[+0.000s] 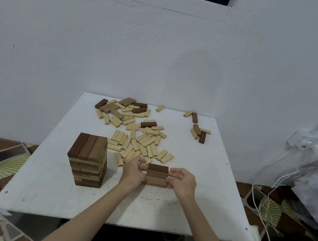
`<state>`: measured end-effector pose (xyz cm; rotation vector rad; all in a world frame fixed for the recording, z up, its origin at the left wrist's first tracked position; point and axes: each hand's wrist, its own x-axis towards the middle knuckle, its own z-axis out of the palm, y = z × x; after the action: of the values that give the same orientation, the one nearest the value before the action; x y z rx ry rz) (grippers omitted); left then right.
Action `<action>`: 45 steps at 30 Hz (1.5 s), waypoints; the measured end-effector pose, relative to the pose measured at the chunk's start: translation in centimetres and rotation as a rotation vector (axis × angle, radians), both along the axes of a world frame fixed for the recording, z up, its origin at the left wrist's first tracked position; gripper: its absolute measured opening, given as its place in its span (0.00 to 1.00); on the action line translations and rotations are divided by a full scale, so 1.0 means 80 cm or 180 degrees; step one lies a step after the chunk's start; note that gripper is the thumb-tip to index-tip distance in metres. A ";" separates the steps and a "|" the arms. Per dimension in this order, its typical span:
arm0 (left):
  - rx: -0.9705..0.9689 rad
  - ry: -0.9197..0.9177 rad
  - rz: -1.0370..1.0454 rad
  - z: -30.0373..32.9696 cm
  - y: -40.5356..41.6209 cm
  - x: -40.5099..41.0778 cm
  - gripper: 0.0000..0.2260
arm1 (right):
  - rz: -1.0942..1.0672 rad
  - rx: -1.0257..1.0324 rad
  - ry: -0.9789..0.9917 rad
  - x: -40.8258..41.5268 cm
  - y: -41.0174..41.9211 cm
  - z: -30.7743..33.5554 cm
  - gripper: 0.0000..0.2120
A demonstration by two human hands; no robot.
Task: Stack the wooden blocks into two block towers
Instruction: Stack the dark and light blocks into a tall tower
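Nearest the camera, two bare forearms are stretched over the white table (41, 191). A flat layer of three dark blocks (156, 175) is seen just right of the table's centre, bracketed by both hands. The left hand (134, 172) is pressed against its end at nine o'clock, fingers curled; the right hand (181, 180) is set at three o'clock, fingers bent round that end, though a true grip cannot be told. A finished tower (87, 161) is stood at nine o'clock of the layer, apart from it. Loose pale and dark blocks (131, 128) are scattered at twelve o'clock, a smaller cluster (198, 130) at one o'clock
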<state>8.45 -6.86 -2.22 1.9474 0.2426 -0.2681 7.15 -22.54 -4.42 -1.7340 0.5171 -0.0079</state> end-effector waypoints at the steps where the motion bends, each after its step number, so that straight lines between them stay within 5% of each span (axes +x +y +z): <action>1: -0.0002 -0.0026 -0.0010 0.002 -0.001 0.000 0.18 | -0.0019 0.0011 -0.0011 0.000 -0.001 0.002 0.14; 26: -0.0064 -0.0549 -0.0316 0.110 0.023 0.009 0.23 | -0.0053 0.0306 -0.0589 -0.016 0.012 0.119 0.14; 45: -0.0274 -0.0658 -0.0091 0.192 0.139 -0.014 0.24 | 0.0385 0.0663 -0.0829 -0.008 0.114 0.178 0.14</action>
<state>7.29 4.28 13.13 1.8781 0.0667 -0.0931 6.51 -13.40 9.85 -1.5293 0.2128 -0.0898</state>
